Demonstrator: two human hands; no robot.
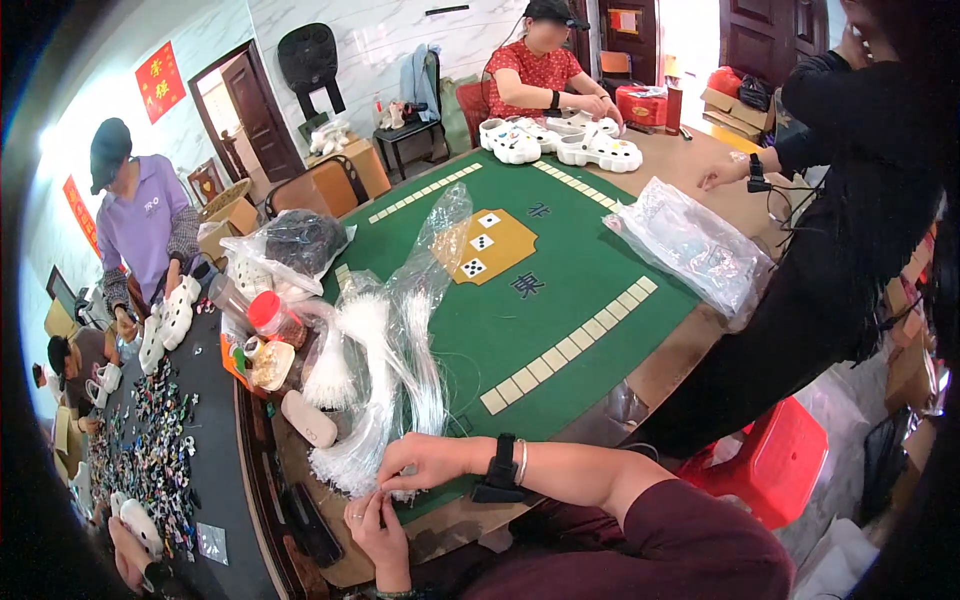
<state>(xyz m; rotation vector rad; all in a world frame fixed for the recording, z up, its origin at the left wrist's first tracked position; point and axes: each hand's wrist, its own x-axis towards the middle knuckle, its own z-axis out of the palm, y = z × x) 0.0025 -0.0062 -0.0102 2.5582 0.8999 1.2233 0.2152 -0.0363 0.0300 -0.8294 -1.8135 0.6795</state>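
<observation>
At the near edge of the green-topped table, my left hand (378, 532) and my right hand (432, 463) meet, fingertips pinched together. Whatever lies between them is too small to make out. Just beyond my fingers spread bundles of thin white plastic strands (370, 405), some in clear plastic bags (418, 270). A dark band with a black device sits on my right wrist, next to a light bangle. Left of the strands rests a pale oval case (309, 419).
A red-lidded jar (272, 315), a tub and bagged goods crowd the table's left side. A dark table (225, 470) holds many small colourful charms. White clogs (560, 142) lie before a person in red. A plastic packet (690, 245) and red stool (775, 460) are to the right.
</observation>
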